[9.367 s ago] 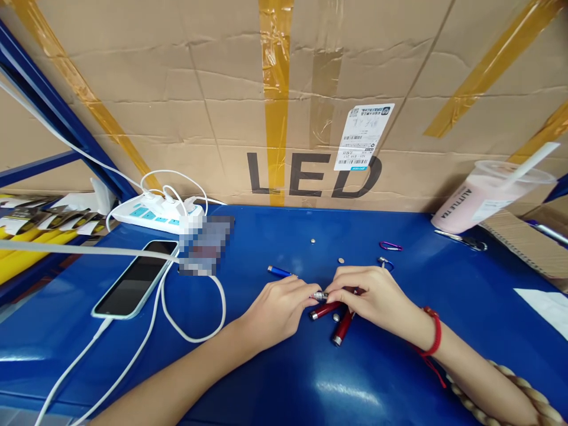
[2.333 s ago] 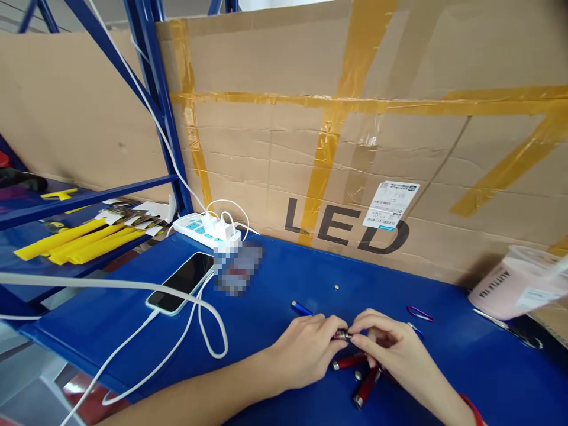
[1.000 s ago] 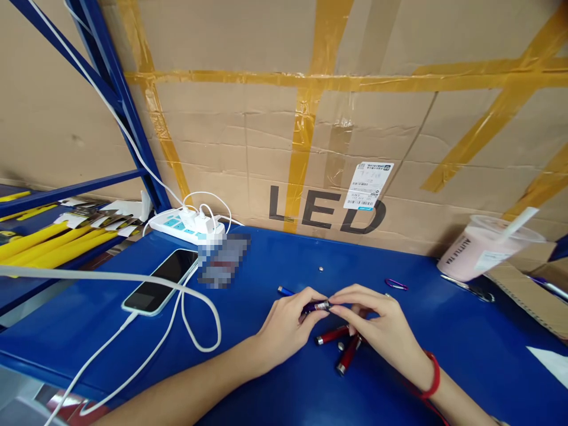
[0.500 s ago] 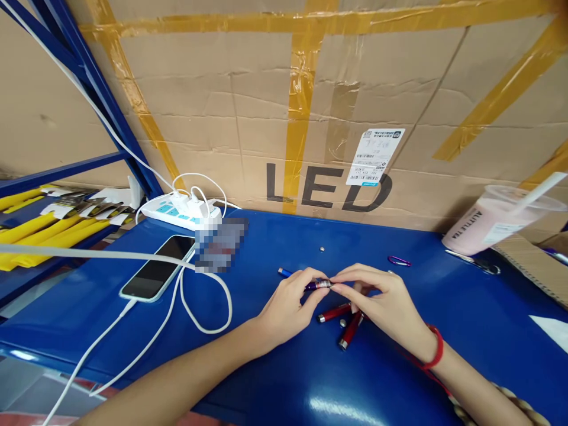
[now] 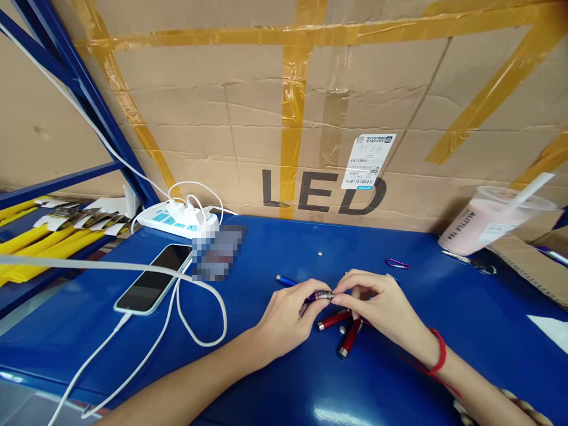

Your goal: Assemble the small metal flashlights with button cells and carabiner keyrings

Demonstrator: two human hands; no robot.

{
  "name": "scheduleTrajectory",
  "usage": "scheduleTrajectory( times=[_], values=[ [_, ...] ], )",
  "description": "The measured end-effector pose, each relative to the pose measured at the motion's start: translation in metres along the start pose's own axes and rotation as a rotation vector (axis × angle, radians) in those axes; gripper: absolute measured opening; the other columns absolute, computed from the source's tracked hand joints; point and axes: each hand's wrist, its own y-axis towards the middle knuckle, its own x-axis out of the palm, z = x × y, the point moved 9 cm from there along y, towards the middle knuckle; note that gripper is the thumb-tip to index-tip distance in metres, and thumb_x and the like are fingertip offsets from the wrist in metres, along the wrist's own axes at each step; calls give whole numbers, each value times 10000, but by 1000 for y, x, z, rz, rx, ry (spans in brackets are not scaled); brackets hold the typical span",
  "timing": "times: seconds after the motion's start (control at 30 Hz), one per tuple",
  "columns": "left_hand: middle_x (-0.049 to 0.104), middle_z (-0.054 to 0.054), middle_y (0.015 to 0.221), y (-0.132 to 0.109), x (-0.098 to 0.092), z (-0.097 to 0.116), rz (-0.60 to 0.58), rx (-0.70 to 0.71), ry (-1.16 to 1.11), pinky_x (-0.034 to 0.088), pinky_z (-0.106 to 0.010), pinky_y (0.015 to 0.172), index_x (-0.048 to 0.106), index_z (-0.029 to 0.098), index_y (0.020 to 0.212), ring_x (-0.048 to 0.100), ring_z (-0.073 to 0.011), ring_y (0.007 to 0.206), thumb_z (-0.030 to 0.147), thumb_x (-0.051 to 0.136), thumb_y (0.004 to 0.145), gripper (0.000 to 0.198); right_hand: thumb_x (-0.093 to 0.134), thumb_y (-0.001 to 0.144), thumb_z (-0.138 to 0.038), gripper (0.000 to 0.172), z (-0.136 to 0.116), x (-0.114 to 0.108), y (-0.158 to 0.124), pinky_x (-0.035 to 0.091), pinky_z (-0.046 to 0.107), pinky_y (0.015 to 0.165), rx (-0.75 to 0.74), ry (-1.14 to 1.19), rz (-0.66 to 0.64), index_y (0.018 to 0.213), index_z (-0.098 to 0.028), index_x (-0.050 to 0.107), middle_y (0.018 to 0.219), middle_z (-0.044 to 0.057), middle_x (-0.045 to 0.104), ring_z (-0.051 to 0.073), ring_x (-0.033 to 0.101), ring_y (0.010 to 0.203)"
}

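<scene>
My left hand (image 5: pixel 288 313) pinches a small purple pen-shaped light (image 5: pixel 318 296) by its barrel. My right hand (image 5: pixel 381 305) closes its fingertips on the silver end of that same light. Both hands rest low over the blue table (image 5: pixel 284 390). Just under them lie two red pen lights (image 5: pixel 332 320) (image 5: pixel 349 338) and a small cap (image 5: pixel 342 329). A blue pen light (image 5: pixel 284 280) lies behind my left hand. A button cell (image 5: pixel 320 254) sits farther back, and a purple clip (image 5: pixel 396 263) lies behind my right hand.
A phone (image 5: pixel 151 285) on a white charging cable (image 5: pixel 199 319) lies at the left, by a white power strip (image 5: pixel 177 218). A taped cardboard box marked LED (image 5: pixel 319 118) closes off the back. A pink drink cup (image 5: pixel 488 219) leans at the right. Yellow items (image 5: pixel 39 248) lie on a left shelf.
My hands stay joined on the purple light, with the fingers shifting slightly. The camera view has swung about; the red lights and the phone have not moved on the table.
</scene>
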Motion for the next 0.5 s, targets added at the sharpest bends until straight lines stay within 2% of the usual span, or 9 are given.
scheduleTrajectory(
  times=[0.2,0.37,0.5],
  values=[
    [673,-15,942,2,4,-3,-33,4,-132,482,-208,761,591,209,985,629,-142,856,239,474,890,154,699,711,-426,276,6,2,2,417,196,384,54,20,-23,670,-156,659,658,14,620,70,521,391],
    [679,-29,906,6,2,-4,-22,4,-98,482,-245,779,610,186,927,623,-149,807,226,449,897,169,703,706,-430,278,7,0,2,394,199,409,57,-76,-18,666,-157,665,614,4,606,72,504,418],
    [683,-24,848,6,4,-4,-38,-29,-143,487,-238,712,612,175,896,620,-144,746,227,458,883,163,707,691,-461,310,11,-3,3,376,205,412,68,-97,-19,672,-154,665,611,2,604,70,482,416]
  ],
)
